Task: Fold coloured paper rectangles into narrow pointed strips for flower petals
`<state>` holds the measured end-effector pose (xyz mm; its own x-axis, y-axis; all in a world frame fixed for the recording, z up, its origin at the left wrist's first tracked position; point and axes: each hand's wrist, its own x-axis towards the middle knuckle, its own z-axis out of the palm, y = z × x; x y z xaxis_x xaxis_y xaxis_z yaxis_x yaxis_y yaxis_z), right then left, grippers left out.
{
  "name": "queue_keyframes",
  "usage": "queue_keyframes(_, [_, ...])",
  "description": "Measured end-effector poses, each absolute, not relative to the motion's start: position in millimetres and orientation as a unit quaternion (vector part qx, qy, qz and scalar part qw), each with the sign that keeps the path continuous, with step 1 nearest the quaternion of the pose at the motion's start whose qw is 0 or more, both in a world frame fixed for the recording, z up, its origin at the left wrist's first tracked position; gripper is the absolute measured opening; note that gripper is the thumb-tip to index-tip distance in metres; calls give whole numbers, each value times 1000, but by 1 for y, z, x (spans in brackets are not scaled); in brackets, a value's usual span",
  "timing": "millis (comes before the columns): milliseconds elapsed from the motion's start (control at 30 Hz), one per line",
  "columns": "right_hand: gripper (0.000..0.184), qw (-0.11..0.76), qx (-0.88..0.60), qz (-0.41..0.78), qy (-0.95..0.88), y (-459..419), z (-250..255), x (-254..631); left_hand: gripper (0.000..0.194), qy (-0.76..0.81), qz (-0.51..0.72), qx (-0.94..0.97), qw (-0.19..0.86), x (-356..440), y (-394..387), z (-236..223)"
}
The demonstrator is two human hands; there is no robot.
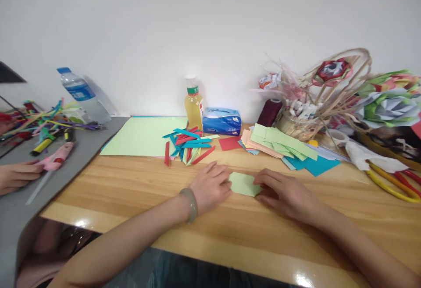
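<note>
A small light green piece of paper (243, 183) lies on the wooden table between my hands. My left hand (210, 187), with a bracelet (190, 204) on its wrist, pinches the paper's left edge. At the right edge, my right hand (279, 191) grips the paper between thumb and fingers. Just beyond my hands is a pile of folded paper strips (189, 143) in red, blue and green. To the right, light green paper pieces (279, 141) lie stacked over orange and blue ones, beside a red square (229, 143).
Behind stand a drink bottle (194, 106) and a blue tissue pack (222, 121). Large green sheets (144, 136) lie at left. A jar of sticks (297, 123), paper flowers (386, 106) and scissors-like handles (391, 185) fill the right. Another person's hand (19, 176) holds a pink glue gun (59, 156).
</note>
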<state>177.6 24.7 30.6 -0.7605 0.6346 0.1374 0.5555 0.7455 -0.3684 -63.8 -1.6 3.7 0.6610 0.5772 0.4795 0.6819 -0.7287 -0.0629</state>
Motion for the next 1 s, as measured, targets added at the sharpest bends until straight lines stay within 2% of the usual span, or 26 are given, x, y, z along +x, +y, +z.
queue_keyframes(100, [11,127,-307,144,-932,26,29,179,26,-315,-254,-905,132,-63,1,4])
queue_keyframes(333, [15,139,-266,113,-947,31,28,182,28,-278,-252,-910,176,-60,5,2])
queue_keyframes(733, [22,162,-257,77,-950,32,26,178,25,-307,-224,-919,108,-64,4,3])
queue_keyframes(1000, [20,196,-285,105,-932,31,22,172,13,-382,-258,-887,-14,-64,4,3])
